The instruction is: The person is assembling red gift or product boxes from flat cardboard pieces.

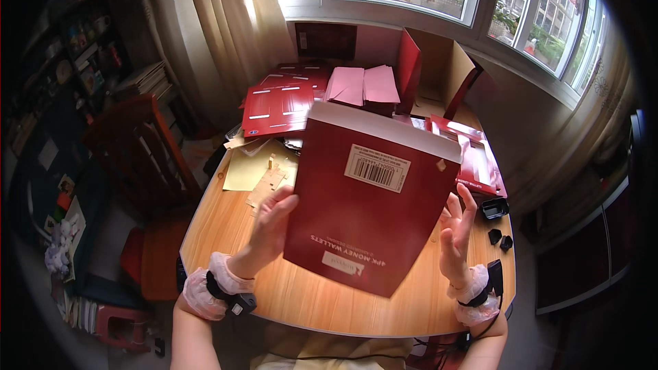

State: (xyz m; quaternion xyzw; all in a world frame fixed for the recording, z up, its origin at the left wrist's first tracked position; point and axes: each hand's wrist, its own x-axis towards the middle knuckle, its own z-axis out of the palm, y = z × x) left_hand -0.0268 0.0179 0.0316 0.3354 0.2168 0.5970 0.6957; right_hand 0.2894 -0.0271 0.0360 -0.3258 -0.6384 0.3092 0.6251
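Observation:
A flat red cardboard box (pixel 370 212) is held up tilted over the wooden table. It has a white strip along its far edge and a barcode label on the face toward me. My left hand (pixel 275 218) grips its left edge; the fingers behind it are hidden. Beside the right edge, my right hand (pixel 458 233) has its fingers raised and apart, not gripping the box. Whether a fingertip brushes the edge, I cannot tell. Left of the box lie a yellow paper sheet (pixel 245 168) and torn tan cardboard pieces (pixel 269 188).
Flat red printed cards (pixel 277 106) and pink paper stacks (pixel 346 85) are at the back of the table (pixel 226 233). An open cardboard box (pixel 435 79) stands behind. At right are red windowed packs (pixel 473 157), a small black tray (pixel 494 208) and black pieces (pixel 506 242). A wooden chair (pixel 147 192) stands left.

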